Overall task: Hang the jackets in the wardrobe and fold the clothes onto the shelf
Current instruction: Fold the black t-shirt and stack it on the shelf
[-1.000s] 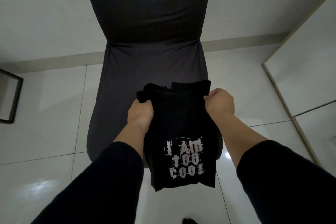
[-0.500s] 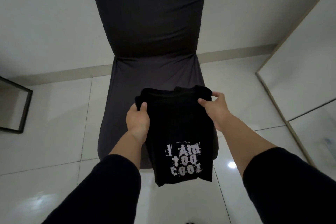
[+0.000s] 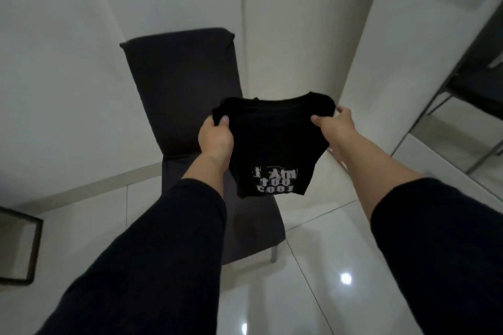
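Note:
A folded black T-shirt (image 3: 275, 141) with white lettering near its lower edge hangs in the air in front of me, clear of the chair. My left hand (image 3: 216, 139) pinches its upper left corner. Its upper right corner is gripped by my right hand (image 3: 336, 128). Both forearms come out of dark sleeves. The shirt's far side is hidden from me.
A dark fabric-covered chair (image 3: 185, 84) stands below and left of the shirt, against a white wall. A white wardrobe panel (image 3: 381, 35) rises at the right, with a mirrored surface (image 3: 462, 122) beside it. A dark-framed object (image 3: 19, 247) sits at the left edge on the glossy tiled floor.
Both hands have lifted the folded shirt up off the chair seat and carried it to the right. My view has swung up and right toward the wardrobe.

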A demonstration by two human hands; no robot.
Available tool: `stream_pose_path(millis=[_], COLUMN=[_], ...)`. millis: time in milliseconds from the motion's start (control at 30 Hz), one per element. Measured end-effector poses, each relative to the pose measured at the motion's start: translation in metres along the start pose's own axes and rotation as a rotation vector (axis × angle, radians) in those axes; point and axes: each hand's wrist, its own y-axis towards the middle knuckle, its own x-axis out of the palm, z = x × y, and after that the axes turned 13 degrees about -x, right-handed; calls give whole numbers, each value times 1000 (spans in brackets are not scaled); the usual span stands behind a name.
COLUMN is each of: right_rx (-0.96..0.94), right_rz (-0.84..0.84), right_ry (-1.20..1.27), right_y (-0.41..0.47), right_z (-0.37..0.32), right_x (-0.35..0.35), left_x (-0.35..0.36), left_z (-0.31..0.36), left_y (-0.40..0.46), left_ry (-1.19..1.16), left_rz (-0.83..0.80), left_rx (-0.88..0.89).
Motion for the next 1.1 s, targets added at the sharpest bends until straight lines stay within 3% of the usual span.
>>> stream_pose_path(millis=[267, 633, 733, 900, 1100], right_rx=[-150, -103, -60, 10, 56], right_rz=[178, 570, 678, 804, 984], right_ry=[13, -182, -224, -290, -370], right_y=[-31, -71, -83, -104, -125], right_z=[-98, -105, -99, -88, -70], right_x=[-125, -333, -388, -471, -548], left_x=[79, 260, 314, 393, 479], left_z=[92, 72, 57, 27, 6], left_y=[-79, -188, -222, -285, -340], left_ry=[207, 406, 406, 329, 397], left_rz=[-133, -526, -638, -850, -1095], left_rx=[261, 369, 355, 169, 41])
